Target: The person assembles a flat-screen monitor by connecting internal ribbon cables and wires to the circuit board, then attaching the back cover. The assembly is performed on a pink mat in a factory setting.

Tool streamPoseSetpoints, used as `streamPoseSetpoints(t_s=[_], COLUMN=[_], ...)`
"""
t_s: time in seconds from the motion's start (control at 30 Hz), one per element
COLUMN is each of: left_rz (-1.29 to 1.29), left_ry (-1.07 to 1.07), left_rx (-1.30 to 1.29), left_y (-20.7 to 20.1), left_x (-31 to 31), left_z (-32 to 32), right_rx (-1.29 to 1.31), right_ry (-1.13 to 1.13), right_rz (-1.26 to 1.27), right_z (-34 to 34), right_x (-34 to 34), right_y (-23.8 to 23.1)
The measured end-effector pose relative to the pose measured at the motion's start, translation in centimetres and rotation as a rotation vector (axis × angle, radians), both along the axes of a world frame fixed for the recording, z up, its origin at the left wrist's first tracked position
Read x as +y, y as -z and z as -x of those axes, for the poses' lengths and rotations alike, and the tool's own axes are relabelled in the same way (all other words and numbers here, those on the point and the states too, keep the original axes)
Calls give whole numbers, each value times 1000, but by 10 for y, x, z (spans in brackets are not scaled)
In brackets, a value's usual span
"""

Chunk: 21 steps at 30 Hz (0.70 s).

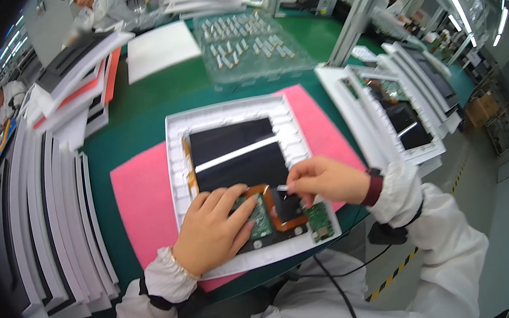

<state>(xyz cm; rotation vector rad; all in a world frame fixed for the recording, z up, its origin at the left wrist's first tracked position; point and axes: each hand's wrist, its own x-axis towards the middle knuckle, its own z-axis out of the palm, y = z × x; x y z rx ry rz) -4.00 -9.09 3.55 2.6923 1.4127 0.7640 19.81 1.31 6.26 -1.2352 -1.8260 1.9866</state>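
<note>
A white plastic frame [177, 148] lies face down in front of me, with black panels [233, 137] and a white strip across them inside it. My left hand [209, 233] rests flat on its near part, fingers spread over a green circuit board [261, 217]. Beside that board runs an orange flat cable [290, 223]. My right hand [329, 180] pinches a small white piece [282, 188] just above the black area near the cable; its exact kind is too small to tell. A smaller green board [319, 221] sits at the frame's near right corner, below my right hand.
Under the frame spreads a pink mat [138, 199]. Farther back stands a clear tray [297, 64] of small white pieces, beside a white sheet [162, 50]. Panels are stacked at left [47, 224]; more frames [418, 151] lie at right, near a metal post [358, 11]. Other people work beyond.
</note>
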Motion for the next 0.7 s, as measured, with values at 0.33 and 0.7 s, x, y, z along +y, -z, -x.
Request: streamPoseSetpoints(t_s=[0.33,0.7], left_rz=[82,144], left_ry=[-49,-81], left_rx=[-24,15], left_y=[2,9], left_x=[-3,0], left_z=[2,4], right_rx=[-204,-461], right_ry=[-89,-270], right_rz=[-45,-58], right_z=[24,50], right_x=[2,12], right_y=[1,-15])
